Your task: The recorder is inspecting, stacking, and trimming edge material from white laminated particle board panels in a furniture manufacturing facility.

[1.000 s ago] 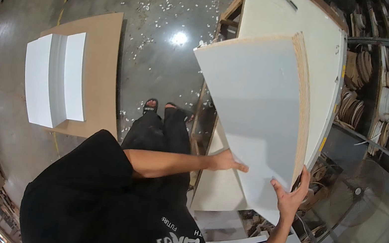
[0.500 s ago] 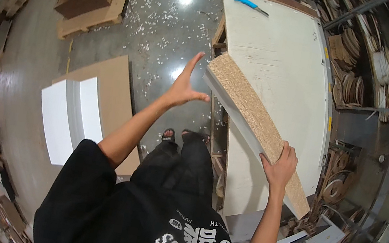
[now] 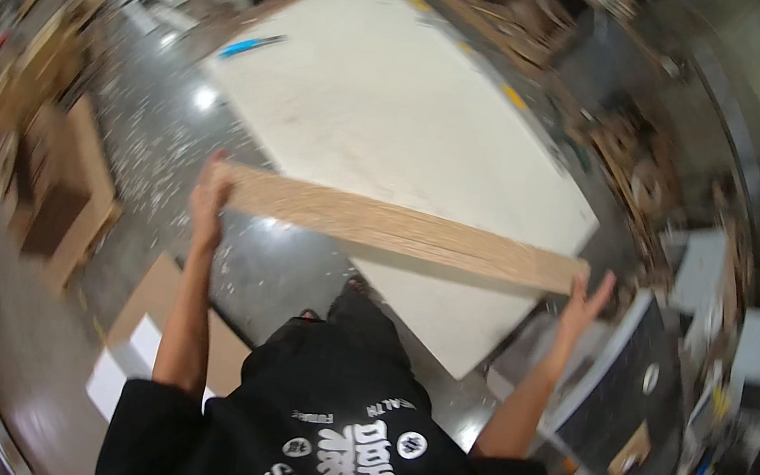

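Note:
A long chipboard strip (image 3: 401, 229) spans the space in front of me, hanging over the near part of a white-topped table (image 3: 373, 89). My left hand (image 3: 209, 202) grips its left end, fingers pointing up along that edge. At the other end, my right hand (image 3: 582, 307) holds the corner, its thumb against the strip and some fingers spread outward. Motion blur softens both hands and the strip's surface. A utility knife with a blue handle (image 3: 244, 46) lies near the far left corner of the table.
White bent panels (image 3: 126, 362) lie on brown cardboard (image 3: 151, 292) on the floor at lower left. Beyond them stands a pallet (image 3: 82, 203) with stacked brown boards. A dark panel (image 3: 627, 392) and grey pieces are at right. White scraps litter the floor left of the table.
I have turned to the right. The strip has swung from a slant to nearly level across me. My left hand, apart from it before, now holds its left end; my right hand has shifted to its right end.

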The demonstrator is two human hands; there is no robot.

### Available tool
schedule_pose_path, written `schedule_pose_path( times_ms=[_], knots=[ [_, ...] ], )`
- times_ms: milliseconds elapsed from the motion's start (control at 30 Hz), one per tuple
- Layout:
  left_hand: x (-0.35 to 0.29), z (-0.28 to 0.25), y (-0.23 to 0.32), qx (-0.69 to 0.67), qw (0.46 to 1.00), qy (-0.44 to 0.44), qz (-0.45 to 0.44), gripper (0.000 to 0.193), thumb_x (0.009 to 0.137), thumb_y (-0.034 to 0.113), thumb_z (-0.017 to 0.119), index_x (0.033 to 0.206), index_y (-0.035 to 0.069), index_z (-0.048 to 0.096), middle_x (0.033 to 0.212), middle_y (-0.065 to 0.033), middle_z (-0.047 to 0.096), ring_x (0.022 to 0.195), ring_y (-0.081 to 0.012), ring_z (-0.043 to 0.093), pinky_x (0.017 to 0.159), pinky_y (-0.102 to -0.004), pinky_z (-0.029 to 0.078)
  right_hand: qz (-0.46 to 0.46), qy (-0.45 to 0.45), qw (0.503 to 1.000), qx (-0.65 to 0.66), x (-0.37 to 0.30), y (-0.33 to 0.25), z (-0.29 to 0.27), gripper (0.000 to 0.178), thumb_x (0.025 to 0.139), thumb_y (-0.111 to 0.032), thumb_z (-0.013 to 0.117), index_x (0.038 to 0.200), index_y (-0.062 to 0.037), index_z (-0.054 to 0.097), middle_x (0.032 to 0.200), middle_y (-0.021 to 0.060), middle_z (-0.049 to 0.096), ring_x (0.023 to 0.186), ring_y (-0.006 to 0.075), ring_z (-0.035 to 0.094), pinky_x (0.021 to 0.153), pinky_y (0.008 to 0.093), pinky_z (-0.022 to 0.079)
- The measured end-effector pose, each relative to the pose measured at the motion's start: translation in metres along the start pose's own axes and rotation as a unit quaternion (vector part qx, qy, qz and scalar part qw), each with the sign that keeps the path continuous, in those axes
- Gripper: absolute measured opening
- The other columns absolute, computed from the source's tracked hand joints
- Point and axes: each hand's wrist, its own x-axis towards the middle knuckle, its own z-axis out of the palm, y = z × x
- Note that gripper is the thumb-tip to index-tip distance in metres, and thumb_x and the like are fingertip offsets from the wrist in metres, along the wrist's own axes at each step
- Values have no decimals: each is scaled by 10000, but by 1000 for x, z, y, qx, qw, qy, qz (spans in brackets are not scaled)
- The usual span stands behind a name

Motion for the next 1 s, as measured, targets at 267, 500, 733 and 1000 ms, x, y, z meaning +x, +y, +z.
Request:
schedule_pose_path(
  times_ms=[267,500,733,1000],
  knots=[
    [14,9,-25,-108,994,16,-14,661,1063,342,625,1573,-46,467,1613,-199,495,1521,-306,440,1262,-438,325,143,-50,928,341,22,35,14,542,1049,-113,662,1543,51,511,1561,137,574,1488,235,473,1254,357,312],
    [16,-12,-29,-110,994,26,-9,664,1084,379,553,1590,-39,453,1609,-175,512,1506,-291,459,1252,-432,334,175,-80,902,386,13,35,18,584,1042,-122,680,1580,5,490,1589,116,548,1476,198,472,1248,346,313],
    [24,-4,-28,-87,996,-7,-2,671,1102,455,391,1587,0,481,1614,-152,515,1493,-282,475,1249,-445,335,157,-76,938,301,22,18,22,596,1060,-239,694,1587,-39,502,1580,81,544,1442,170,467,1230,332,318],
    [23,3,-34,-109,993,35,-9,654,1108,454,374,1566,8,515,1582,-141,549,1463,-286,507,1226,-444,375,160,-57,909,380,16,23,30,660,1004,-230,776,1585,-58,513,1530,75,585,1343,160,548,1167,313,398]
  ],
)
